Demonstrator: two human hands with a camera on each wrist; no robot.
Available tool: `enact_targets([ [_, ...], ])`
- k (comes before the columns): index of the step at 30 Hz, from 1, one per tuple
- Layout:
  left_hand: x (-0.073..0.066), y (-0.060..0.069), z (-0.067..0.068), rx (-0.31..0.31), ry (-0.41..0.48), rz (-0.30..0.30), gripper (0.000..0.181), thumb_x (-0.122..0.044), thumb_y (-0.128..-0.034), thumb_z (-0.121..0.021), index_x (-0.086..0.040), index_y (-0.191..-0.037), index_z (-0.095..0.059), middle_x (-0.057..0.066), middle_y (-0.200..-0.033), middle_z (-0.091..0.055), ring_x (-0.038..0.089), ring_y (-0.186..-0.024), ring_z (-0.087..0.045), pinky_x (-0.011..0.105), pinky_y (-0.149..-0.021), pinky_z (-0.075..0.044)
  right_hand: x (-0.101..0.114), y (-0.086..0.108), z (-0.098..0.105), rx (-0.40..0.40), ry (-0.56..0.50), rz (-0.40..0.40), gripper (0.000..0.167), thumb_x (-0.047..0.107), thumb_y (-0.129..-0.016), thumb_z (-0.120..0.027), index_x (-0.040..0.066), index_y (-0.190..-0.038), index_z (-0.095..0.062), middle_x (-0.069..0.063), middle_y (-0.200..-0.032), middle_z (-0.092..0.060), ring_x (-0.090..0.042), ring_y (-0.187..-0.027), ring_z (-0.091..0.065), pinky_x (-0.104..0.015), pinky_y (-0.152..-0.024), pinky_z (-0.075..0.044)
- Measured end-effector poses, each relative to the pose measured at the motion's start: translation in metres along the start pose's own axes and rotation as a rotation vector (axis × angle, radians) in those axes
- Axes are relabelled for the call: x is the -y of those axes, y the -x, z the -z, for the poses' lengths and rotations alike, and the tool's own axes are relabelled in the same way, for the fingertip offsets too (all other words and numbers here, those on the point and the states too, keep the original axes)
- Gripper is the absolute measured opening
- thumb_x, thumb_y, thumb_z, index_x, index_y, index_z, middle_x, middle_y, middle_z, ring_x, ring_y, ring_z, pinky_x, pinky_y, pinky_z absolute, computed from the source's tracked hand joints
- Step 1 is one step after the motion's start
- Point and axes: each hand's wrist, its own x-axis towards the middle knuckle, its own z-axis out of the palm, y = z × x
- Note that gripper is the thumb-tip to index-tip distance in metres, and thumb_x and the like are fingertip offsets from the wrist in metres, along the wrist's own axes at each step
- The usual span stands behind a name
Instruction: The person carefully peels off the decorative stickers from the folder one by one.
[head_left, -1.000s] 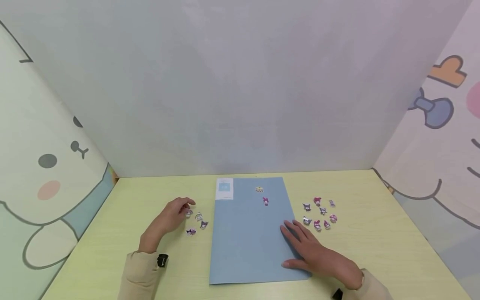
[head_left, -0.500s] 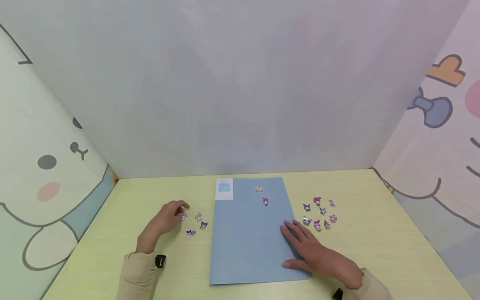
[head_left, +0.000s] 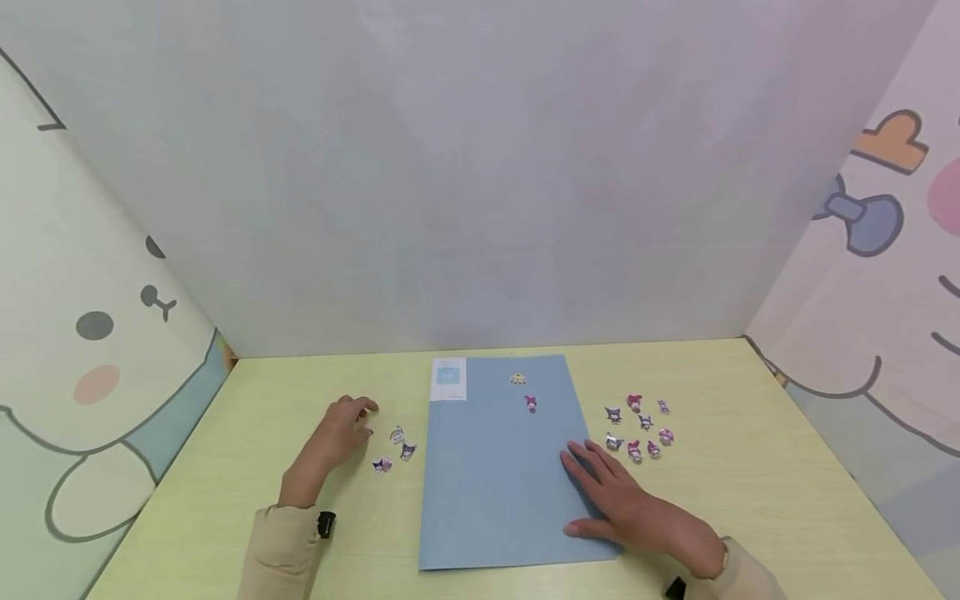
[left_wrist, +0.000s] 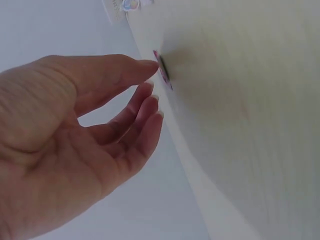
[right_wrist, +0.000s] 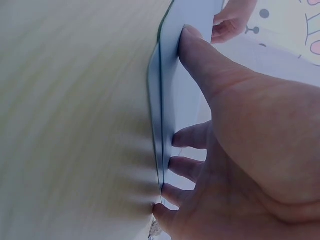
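My left hand (head_left: 341, 433) is over the table left of the blue folder (head_left: 495, 492). In the left wrist view its fingers (left_wrist: 150, 107) bend loosely, apart from the thumb, whose tip touches a small pink-edged sticker (left_wrist: 164, 72) seen nearly edge-on; the head view mostly hides this sticker. Just right of that hand lie a pale sticker (head_left: 397, 434), a dark-eared sticker (head_left: 407, 451) and a purple-and-pink one (head_left: 382, 464). My right hand (head_left: 626, 504), fingers spread, rests on the folder's lower right edge. The right wrist view shows the folder's layered edge (right_wrist: 162, 100) under its fingertips.
On the folder are a white label (head_left: 450, 379), a yellowish sticker (head_left: 518, 379) and a pink one (head_left: 531, 403). Several character stickers (head_left: 635, 451) lie right of the folder on the pale wooden table (head_left: 750, 467). A grey-white panel (head_left: 480, 183) stands behind.
My left hand has shifted slightly left, drawing one sticker away from the others; the thumb now mostly covers it in the head view. The right hand and folder have stayed put.
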Motion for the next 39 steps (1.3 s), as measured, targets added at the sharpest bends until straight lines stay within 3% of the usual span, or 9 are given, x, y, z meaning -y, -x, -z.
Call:
enact_targets([
  [5, -0.003, 0.0, -0.005, -0.062, -0.038, -0.03, 0.031, 0.013, -0.0868, -0.068, 0.007, -0.117, -0.066, 0.022, -0.107, -0.061, 0.041, -0.104, -0.055, 0.054, -0.088, -0.049, 0.0, 0.0, 0.0, 0.01, -0.005, -0.003, 0.089, 0.056, -0.097, -0.063, 0.001, -0.159, -0.031, -0.024, -0.164, -0.027, -0.052, -0.148, -0.02, -0.069, -0.107, -0.033],
  [11, -0.01, -0.001, -0.012, -0.119, -0.056, -0.051, 0.02, 0.005, -0.0952, -0.062, 0.006, -0.115, -0.068, 0.021, -0.109, -0.062, 0.041, -0.105, -0.055, 0.054, -0.088, -0.049, 0.0, -0.001, 0.0, 0.012, 0.001, -0.004, 0.089, 0.055, -0.097, -0.063, -0.001, -0.159, -0.031, -0.024, -0.163, -0.027, -0.052, -0.148, -0.021, -0.069, -0.108, -0.033],
  [19, -0.024, -0.005, -0.025, -0.184, -0.038, -0.172, 0.018, -0.002, -0.0976, -0.067, 0.005, -0.114, -0.068, 0.019, -0.108, -0.063, 0.04, -0.104, -0.057, 0.052, -0.088, -0.05, 0.001, -0.001, 0.001, 0.006, 0.013, -0.003, 0.088, 0.054, -0.097, -0.065, -0.003, -0.156, -0.034, -0.025, -0.161, -0.029, -0.054, -0.147, -0.023, -0.07, -0.108, -0.031],
  [24, -0.032, -0.005, -0.029, -0.192, -0.028, -0.199, 0.018, -0.003, -0.0977, -0.068, 0.004, -0.114, -0.069, 0.018, -0.107, -0.063, 0.037, -0.101, -0.058, 0.05, -0.086, -0.05, 0.002, -0.002, 0.004, 0.017, 0.007, -0.012, 0.089, 0.055, -0.096, -0.065, -0.003, -0.156, -0.035, -0.025, -0.161, -0.03, -0.053, -0.147, -0.023, -0.07, -0.108, -0.031],
  [32, -0.04, -0.002, -0.031, -0.148, 0.015, -0.205, 0.02, -0.006, -0.0997, -0.066, 0.002, -0.118, -0.068, 0.016, -0.111, -0.062, 0.033, -0.103, -0.056, 0.049, -0.089, -0.05, 0.004, -0.007, 0.011, 0.027, 0.009, -0.03, 0.083, 0.054, -0.098, -0.063, -0.002, -0.155, -0.039, -0.022, -0.158, -0.034, -0.05, -0.145, -0.029, -0.068, -0.108, -0.034],
  [39, -0.045, 0.001, -0.036, -0.172, -0.002, -0.286, 0.02, -0.005, -0.0985, -0.068, 0.003, -0.117, -0.068, 0.017, -0.11, -0.063, 0.031, -0.103, -0.058, 0.046, -0.085, -0.053, 0.007, -0.01, 0.014, 0.012, 0.022, -0.03, 0.078, 0.051, -0.098, -0.065, -0.002, -0.151, -0.043, -0.02, -0.152, -0.039, -0.044, -0.138, -0.039, -0.065, -0.106, -0.038],
])
